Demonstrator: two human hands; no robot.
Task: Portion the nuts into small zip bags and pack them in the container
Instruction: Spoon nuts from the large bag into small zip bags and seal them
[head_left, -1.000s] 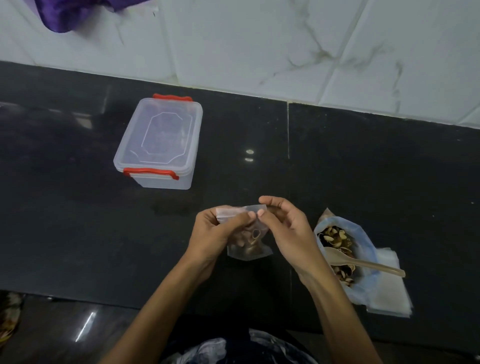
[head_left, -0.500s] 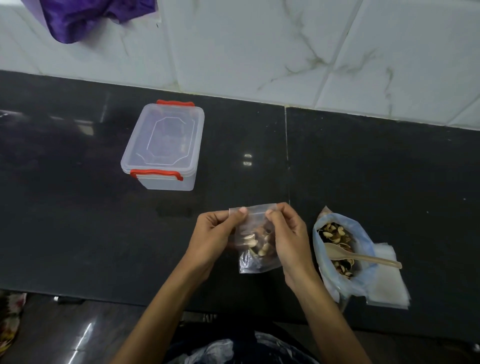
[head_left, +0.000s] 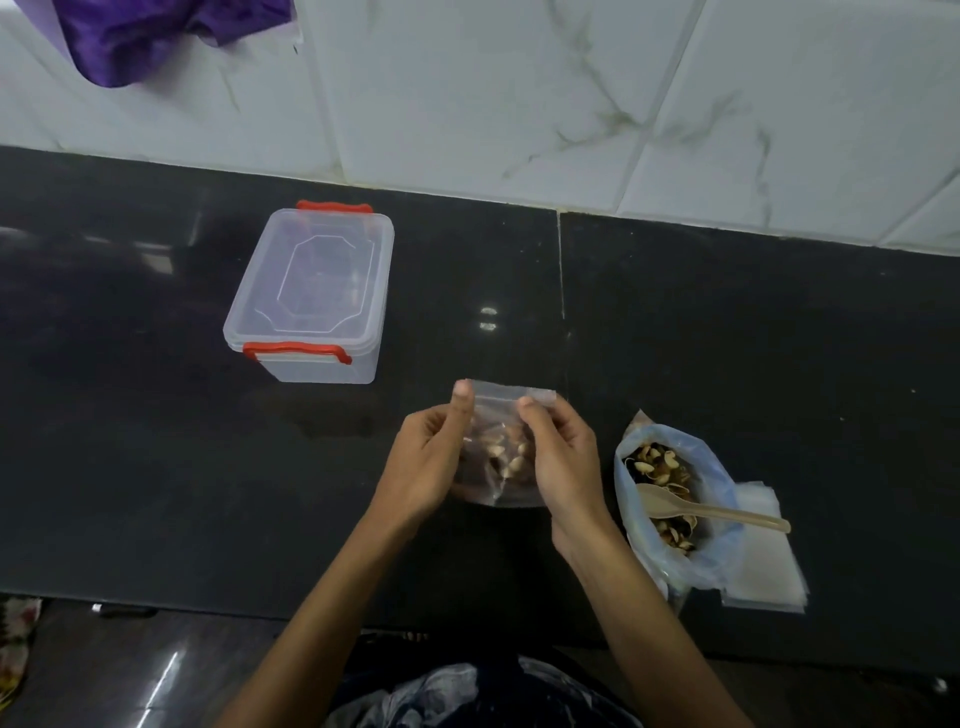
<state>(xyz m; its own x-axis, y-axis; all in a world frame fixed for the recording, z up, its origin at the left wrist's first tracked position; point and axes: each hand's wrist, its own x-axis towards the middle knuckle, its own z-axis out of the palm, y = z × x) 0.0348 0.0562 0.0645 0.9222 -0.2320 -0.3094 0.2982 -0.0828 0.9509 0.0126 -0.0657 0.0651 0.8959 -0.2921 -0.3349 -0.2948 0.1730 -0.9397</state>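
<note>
A small clear zip bag (head_left: 503, 441) with nuts in its lower half hangs upright between both hands over the black counter. My left hand (head_left: 426, 462) pinches its top left corner with the thumb. My right hand (head_left: 561, 457) pinches the top edge further right. To the right stands an open bluish plastic bag of nuts (head_left: 670, 499) with a beige plastic spoon (head_left: 701, 512) resting in it. A clear plastic container (head_left: 311, 296) with red clips and its lid on sits at the back left.
A stack of flat, unfilled zip bags (head_left: 763, 561) lies under and right of the nut bag. A purple cloth (head_left: 156, 31) hangs on the white tiled wall. The counter's front edge (head_left: 156, 608) runs near the bottom, with floor below.
The bag has been raised and straightened. Both hands' fingertips moved from its middle to its top edge, left thumb now at the left corner.
</note>
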